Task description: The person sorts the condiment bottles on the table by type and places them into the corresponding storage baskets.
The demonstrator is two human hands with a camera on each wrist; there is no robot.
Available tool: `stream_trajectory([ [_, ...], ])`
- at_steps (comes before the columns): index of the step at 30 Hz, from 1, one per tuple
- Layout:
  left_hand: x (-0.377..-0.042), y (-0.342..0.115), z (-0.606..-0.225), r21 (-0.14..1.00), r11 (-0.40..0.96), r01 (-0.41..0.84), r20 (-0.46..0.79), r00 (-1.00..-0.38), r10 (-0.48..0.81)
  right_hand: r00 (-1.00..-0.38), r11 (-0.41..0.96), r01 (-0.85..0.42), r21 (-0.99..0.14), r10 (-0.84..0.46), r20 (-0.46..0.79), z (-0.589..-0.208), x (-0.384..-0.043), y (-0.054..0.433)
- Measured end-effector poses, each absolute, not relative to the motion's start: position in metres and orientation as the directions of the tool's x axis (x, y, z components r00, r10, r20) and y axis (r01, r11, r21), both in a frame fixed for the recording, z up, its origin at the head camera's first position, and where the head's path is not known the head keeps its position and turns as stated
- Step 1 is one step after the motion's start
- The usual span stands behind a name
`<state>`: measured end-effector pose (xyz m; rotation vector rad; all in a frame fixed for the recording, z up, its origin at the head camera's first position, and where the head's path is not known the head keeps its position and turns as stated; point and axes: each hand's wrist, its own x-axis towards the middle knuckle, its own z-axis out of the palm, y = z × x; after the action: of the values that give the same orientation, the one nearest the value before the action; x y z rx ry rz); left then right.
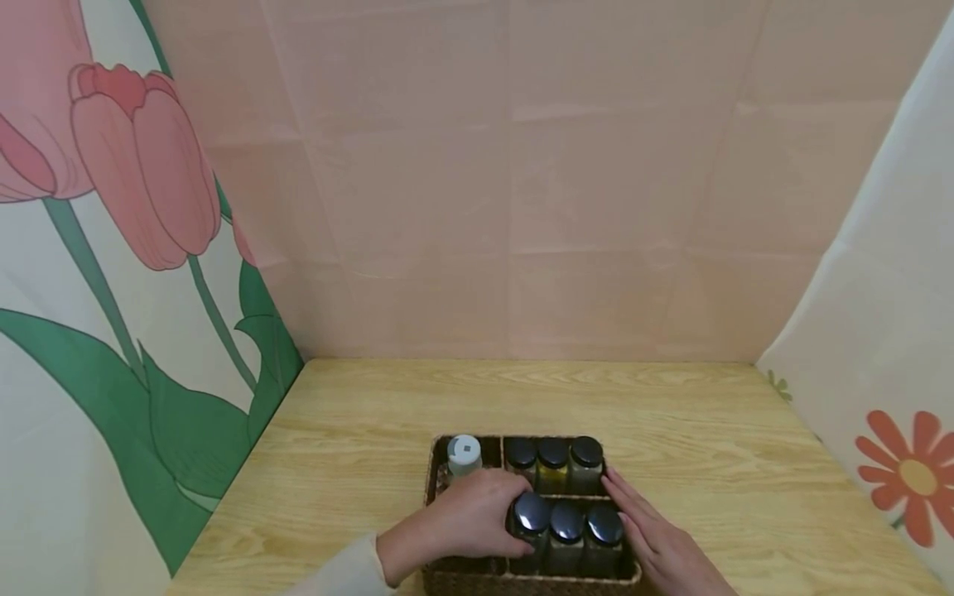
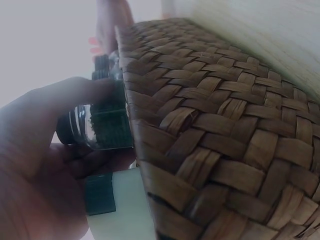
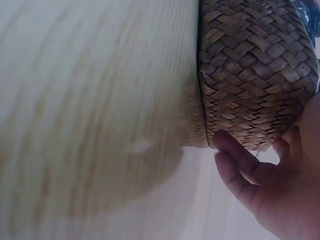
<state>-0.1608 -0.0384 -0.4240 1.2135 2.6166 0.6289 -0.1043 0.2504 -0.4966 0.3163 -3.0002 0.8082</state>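
Observation:
A woven basket point(image 1: 532, 586) with dividers sits at the front of the table. My left hand point(image 1: 480, 513) reaches over it and grips a black-lidded glass jar point(image 1: 531, 515), thumb and fingers around its sides. In the left wrist view, this jar point(image 2: 102, 127) is clear glass with dark contents. Two similar jars point(image 1: 585, 526) stand to its right in the front compartment. Against the basket's right side rests my right hand point(image 1: 667, 542), its fingers extended along the rim. From the right wrist, those fingers point(image 3: 235, 172) show beside the woven wall.
Three more black-lidded jars point(image 1: 553, 454) fill the back right compartment, one with yellow contents. A white-capped container point(image 1: 465, 451) stands in the left compartment. The wooden table point(image 1: 358, 414) meets a pink backdrop point(image 1: 507, 207), with flowered cloths on both sides.

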Motion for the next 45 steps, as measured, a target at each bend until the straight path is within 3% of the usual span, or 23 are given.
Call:
stream_trajectory([
  [16,-0.164,-0.038,-0.431,0.384,0.553,0.74,0.002,-0.599,0.8,-0.973,0.858,-0.228,-0.461,-0.187,0.134,-0.498,-0.102,0.248],
  [33,-0.164,-0.033,-0.439,0.232,0.564,0.792,0.019,-0.584,0.812,-0.971,0.862,-0.236,-0.448,-0.19,0.146,-0.5,-0.103,0.249],
  [45,-0.16,-0.031,-0.439,0.197,0.58,0.79,0.011,-0.594,0.805,-0.979,0.859,-0.203,-0.471,-0.186,0.083,-0.496,-0.105,0.251],
])
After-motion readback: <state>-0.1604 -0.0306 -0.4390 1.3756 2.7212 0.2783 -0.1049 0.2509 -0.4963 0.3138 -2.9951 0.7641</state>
